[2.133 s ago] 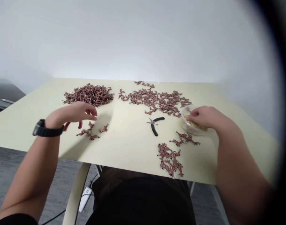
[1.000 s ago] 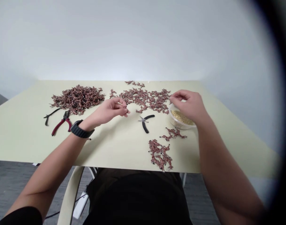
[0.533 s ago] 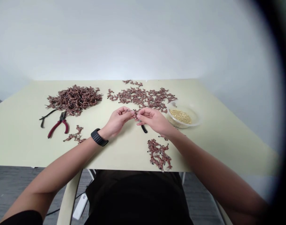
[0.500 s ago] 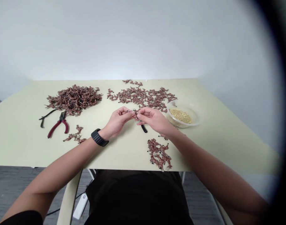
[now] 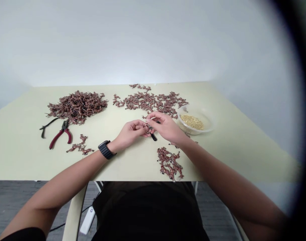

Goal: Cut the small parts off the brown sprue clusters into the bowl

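My left hand (image 5: pixel 132 131) and my right hand (image 5: pixel 166 126) meet over the middle of the pale table (image 5: pixel 132 157). Both are closed in a pinch on one small brown charm (image 5: pixel 147 126) held between the fingertips. A black watch (image 5: pixel 105 149) sits on my left wrist. Black-handled pliers (image 5: pixel 154 136) lie on the table just under my hands, mostly hidden. A clear bowl of tiny gold rings (image 5: pixel 193 122) stands right of my right hand.
A dense heap of brown charms (image 5: pixel 77 104) lies at the back left, a flatter spread (image 5: pixel 153 101) at the back centre. Small clusters lie near the front edge (image 5: pixel 170 163) and at the left (image 5: pixel 79 147). Red-handled pliers (image 5: pixel 59 135) and a black tool (image 5: pixel 46 125) lie at the left.
My left hand came from the left pile and my right hand from the bowl to the table's middle. In the last half second the joined hands dropped slightly toward the table.
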Available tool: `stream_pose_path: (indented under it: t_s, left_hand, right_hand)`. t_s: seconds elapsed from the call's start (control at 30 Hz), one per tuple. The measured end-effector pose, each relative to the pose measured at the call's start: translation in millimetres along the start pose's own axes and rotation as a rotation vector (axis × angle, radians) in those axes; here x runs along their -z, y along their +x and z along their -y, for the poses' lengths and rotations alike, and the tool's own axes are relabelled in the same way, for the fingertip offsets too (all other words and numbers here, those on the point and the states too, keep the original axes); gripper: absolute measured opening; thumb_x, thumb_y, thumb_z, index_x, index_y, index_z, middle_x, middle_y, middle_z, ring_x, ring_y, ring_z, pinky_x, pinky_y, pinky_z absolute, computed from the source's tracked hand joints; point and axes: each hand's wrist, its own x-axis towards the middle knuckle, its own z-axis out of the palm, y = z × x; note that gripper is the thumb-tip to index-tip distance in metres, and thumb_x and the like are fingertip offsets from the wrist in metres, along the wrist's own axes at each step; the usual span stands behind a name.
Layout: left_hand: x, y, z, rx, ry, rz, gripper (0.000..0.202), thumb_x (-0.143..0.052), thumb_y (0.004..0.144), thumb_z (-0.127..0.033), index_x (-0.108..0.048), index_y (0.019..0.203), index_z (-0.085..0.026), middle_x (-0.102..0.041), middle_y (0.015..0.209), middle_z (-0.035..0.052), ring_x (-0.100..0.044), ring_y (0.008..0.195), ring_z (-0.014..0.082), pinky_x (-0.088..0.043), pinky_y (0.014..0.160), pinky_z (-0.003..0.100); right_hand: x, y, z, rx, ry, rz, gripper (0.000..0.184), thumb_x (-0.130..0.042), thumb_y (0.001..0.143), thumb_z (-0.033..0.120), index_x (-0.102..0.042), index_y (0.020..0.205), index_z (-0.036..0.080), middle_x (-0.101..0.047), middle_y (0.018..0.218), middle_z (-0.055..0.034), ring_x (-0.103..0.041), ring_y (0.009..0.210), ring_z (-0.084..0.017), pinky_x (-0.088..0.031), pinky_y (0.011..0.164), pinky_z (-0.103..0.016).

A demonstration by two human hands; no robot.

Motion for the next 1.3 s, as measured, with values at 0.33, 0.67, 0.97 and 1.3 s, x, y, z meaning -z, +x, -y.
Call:
stream_pose_path:
  t_s: [0.33, 0.67, 0.97, 1.3]
  left_hand:
    - [-3.3, -0.3, 10.3, -0.165, 0.056, -0.087, 0.035, -0.076, 0.095, -0.039, -0.048, 0.106, -0.021, -0.071, 0.072, -0.0029, -0.076, 0.077, 0.0168, -0.061, 0.083, 0.033]
    - [-6.3, -3.3, 9.8, -0.23, 0.232, -0.091, 0.026, -0.068, 0.1, -0.037, -0.048, 0.103, -0.021, -0.071, 0.076, 0.0008, -0.073, 0.078, 0.0154, -0.055, 0.074, 0.027]
    - [-9.7, -7.1, 3.5, -0.218, 0.268, -0.108, 0.026, -0.069, 0.098, -0.038, -0.05, 0.101, -0.021, -0.07, 0.076, -0.0001, -0.074, 0.079, 0.0163, -0.055, 0.074, 0.028]
    - [-9.3, -9.4, 1.4, -0.248, 0.489, -0.161, 0.019, -0.067, 0.097, -0.035, -0.053, 0.098, -0.022, -0.074, 0.081, 0.0032, -0.071, 0.075, 0.0169, -0.051, 0.07, 0.027]
  right_hand:
    - [-8.5, -8.6, 11.4, 0.049, -0.24, -0.101, 0.011, -0.068, 0.092, 0.028, -0.074, 0.088, 0.02, -0.065, 0.07, 0.0002, -0.054, 0.062, -0.013, -0.042, 0.058, -0.028]
    - [-10.2, -9.8, 10.1, 0.053, -0.218, -0.067, 0.012, -0.066, 0.092, 0.028, -0.073, 0.087, 0.019, -0.065, 0.07, -0.0002, -0.054, 0.062, -0.013, -0.043, 0.059, -0.028]
    - [-7.5, -9.4, 6.9, 0.026, -0.204, -0.041, 0.01, -0.066, 0.089, 0.027, -0.074, 0.088, 0.022, -0.071, 0.078, -0.0031, -0.061, 0.067, -0.017, -0.049, 0.062, -0.032]
    - [-5.7, -9.1, 8.1, 0.018, -0.252, -0.011, 0.013, -0.065, 0.09, 0.029, -0.075, 0.086, 0.021, -0.071, 0.076, -0.0024, -0.059, 0.066, -0.016, -0.044, 0.06, -0.031]
